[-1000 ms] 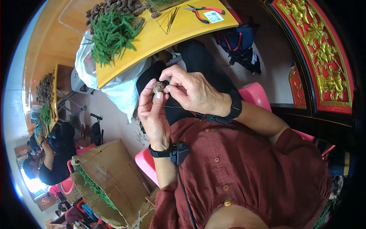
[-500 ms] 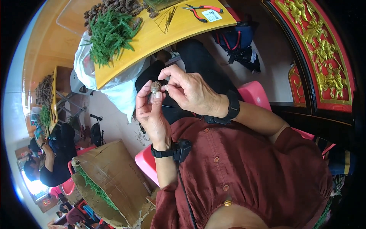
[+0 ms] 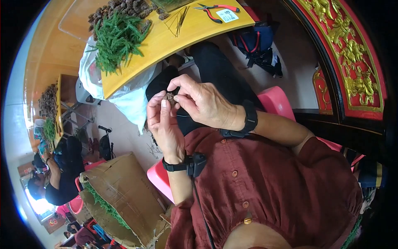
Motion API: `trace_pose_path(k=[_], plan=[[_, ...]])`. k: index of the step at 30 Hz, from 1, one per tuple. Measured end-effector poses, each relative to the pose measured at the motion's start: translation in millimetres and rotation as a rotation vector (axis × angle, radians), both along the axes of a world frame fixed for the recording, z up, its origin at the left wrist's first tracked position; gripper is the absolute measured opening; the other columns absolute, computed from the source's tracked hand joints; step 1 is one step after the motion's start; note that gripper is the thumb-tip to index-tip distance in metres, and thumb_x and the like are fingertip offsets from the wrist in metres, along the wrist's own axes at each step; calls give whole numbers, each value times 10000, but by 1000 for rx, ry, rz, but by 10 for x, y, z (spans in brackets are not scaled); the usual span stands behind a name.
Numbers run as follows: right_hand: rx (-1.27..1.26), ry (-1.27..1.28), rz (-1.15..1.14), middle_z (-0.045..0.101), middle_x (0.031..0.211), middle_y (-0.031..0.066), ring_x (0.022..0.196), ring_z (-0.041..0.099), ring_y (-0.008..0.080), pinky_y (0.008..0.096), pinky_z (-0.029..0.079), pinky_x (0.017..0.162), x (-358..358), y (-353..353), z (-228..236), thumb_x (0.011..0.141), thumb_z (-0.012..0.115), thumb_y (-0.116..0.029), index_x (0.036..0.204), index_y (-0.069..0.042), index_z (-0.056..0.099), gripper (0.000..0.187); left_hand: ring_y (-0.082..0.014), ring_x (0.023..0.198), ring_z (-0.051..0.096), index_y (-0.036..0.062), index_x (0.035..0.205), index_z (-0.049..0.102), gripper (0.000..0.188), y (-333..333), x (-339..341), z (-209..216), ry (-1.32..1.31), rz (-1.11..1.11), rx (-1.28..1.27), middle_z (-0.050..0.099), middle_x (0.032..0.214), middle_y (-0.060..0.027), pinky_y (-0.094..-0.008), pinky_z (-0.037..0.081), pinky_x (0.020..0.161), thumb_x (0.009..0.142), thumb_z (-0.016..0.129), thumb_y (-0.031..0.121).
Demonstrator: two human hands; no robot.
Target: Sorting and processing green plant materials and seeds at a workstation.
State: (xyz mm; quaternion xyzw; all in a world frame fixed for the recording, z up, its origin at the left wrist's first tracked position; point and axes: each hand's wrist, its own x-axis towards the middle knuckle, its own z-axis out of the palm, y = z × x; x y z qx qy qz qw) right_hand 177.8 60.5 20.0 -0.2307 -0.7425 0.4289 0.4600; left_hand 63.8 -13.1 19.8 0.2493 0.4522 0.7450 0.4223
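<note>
A small brown pine cone (image 3: 170, 98) is held up over my lap, between both hands. My left hand (image 3: 162, 120) pinches it between thumb and fingers from the near left side. From the right, my right hand (image 3: 203, 101) closes on it too, thumb against its side and index finger bent over its top. Whether a thin wire lies between the right fingertips is too small to tell. Beyond my hands, on a yellow table (image 3: 166, 50), lie a pile of green sprigs (image 3: 118, 41), more pine cones (image 3: 124, 9), thin dark wires (image 3: 177, 23) and red-handled pliers (image 3: 217, 11).
A cardboard box (image 3: 124, 195) with greenery inside stands at the lower left. White plastic bags (image 3: 128, 103) hang below the table edge. A dark bag (image 3: 257, 45) lies on the floor, near a red and gold carved panel (image 3: 352, 54). Another person (image 3: 62, 174) sits at far left.
My right fingers have shifted slightly left, onto the pine cone. The cone has turned in my left fingers and shows darker brown. The view has shifted slightly.
</note>
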Motion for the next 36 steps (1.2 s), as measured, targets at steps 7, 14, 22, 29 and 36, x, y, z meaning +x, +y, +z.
trace_pose_path(k=[7, 14, 22, 29, 36], plan=[[13, -22, -16, 633, 722, 130, 670, 665, 279, 330, 506, 579, 39, -4, -9, 846, 608, -12, 930, -8, 554, 100, -141, 974, 594, 46, 1133, 544, 207, -13, -164, -81, -251, -107, 94, 599, 1086, -89, -260, 504, 846, 929, 562, 71], [43, -31, -32, 630, 739, 139, 682, 656, 297, 340, 504, 579, 12, 20, 26, 840, 618, -24, 897, -10, 564, 79, -144, 982, 595, 35, 1141, 543, 221, -22, -201, -83, -271, -207, 90, 599, 1094, -98, -266, 506, 861, 923, 565, 57], [54, -33, 41, 617, 727, 138, 666, 642, 308, 340, 497, 576, 62, 89, 55, 843, 616, -40, 885, -11, 568, 70, -152, 979, 595, 18, 1128, 553, 206, -37, -216, -120, -278, -212, 82, 583, 1115, -114, -281, 519, 869, 925, 557, 53], [64, -17, 71, 604, 725, 133, 656, 626, 298, 345, 485, 581, 124, 122, 81, 849, 611, -44, 876, -11, 563, 63, -196, 982, 587, -7, 1096, 563, 205, -39, -183, -90, -152, -230, 151, 535, 1157, -142, -307, 514, 872, 911, 577, 80], [96, -4, 110, 595, 762, 129, 690, 616, 291, 346, 481, 606, 140, 154, 107, 858, 592, -38, 878, -2, 563, 50, -235, 982, 576, -22, 1101, 563, 301, -29, -203, -45, 8, -266, 197, 530, 1147, -153, -334, 480, 881, 864, 638, 147]])
